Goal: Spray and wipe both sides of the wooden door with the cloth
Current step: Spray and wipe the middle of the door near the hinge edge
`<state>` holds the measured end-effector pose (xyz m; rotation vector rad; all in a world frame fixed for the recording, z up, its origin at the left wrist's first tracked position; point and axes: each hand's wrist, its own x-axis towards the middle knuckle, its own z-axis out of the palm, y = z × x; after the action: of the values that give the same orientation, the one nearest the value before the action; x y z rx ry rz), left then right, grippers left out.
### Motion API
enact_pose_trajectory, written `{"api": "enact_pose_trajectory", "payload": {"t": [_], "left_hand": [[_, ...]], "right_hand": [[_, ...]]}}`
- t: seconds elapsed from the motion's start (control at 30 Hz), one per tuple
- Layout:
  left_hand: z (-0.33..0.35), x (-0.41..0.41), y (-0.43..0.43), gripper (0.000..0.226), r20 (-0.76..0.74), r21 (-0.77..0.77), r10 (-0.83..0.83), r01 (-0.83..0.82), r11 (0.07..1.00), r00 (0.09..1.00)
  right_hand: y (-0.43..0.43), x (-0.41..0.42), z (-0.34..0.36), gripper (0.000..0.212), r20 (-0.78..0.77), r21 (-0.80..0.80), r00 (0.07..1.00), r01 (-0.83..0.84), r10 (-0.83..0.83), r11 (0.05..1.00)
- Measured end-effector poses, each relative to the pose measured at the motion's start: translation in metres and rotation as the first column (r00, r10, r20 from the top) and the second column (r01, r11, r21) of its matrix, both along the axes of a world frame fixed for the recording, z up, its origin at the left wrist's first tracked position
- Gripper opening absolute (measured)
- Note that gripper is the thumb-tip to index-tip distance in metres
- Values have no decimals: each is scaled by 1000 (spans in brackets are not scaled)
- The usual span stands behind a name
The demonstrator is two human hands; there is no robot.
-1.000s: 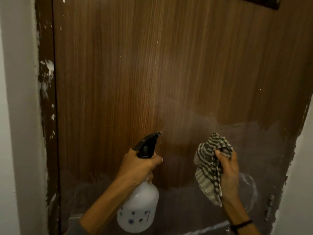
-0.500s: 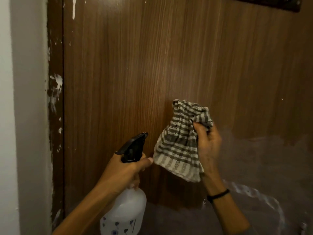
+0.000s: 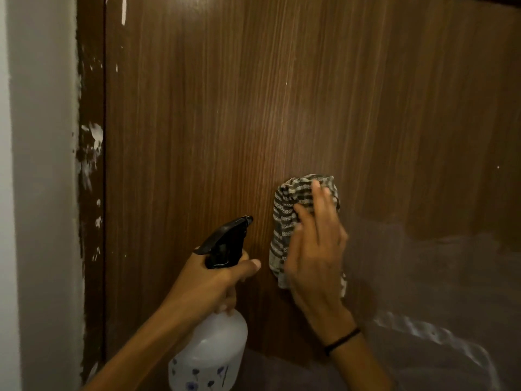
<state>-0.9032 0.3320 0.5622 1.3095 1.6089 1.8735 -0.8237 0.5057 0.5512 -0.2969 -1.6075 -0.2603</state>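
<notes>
We face a brown wood-grain door [image 3: 253, 108]. It fills most of the view and stands just ahead of us. Our left grip [image 3: 214, 280], a bare hand, is curled tight round the neck of a white translucent plastic spray bottle [image 3: 211, 354] printed with small blue flowers. Its black trigger head points up and to the right, toward the door. Our right grip [image 3: 315, 258] lies spread, fingers straight, pressing a bunched grey-and-white striped cloth [image 3: 284, 210] flat against the door, just right of the nozzle. The cloth shows above and left of the fingers, and a little below the palm. A thin black band [image 3: 341, 341] circles the right wrist. The door's lower right area [image 3: 423, 277] looks duller and greyish. At the left runs a dark brown door frame [image 3: 91, 165] flecked with white paint, beside a white wall [image 3: 42, 193].
</notes>
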Motion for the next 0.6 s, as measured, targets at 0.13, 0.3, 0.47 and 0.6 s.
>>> {"api": "enact_pose_trajectory", "payload": {"t": [0.13,0.3,0.47,0.6], "left_hand": [[6,-2,5,22,29,13,-17,17,1000,999],[11,-9,-4,20,2,32,-26,26,999,1000],[27,-5,-8,18,-62,55,-41,44,998,997],[41,8,2,11,-112,70,-63,71,995,992]], "right_hand": [[13,-4,4,56,192,102,956,207,-223,973],[47,15,65,54,-34,-162,931,354,-364,921],[14,-18,53,57,132,115,953,259,-273,959],[13,-14,-17,59,346,388,923,25,-171,921]]}}
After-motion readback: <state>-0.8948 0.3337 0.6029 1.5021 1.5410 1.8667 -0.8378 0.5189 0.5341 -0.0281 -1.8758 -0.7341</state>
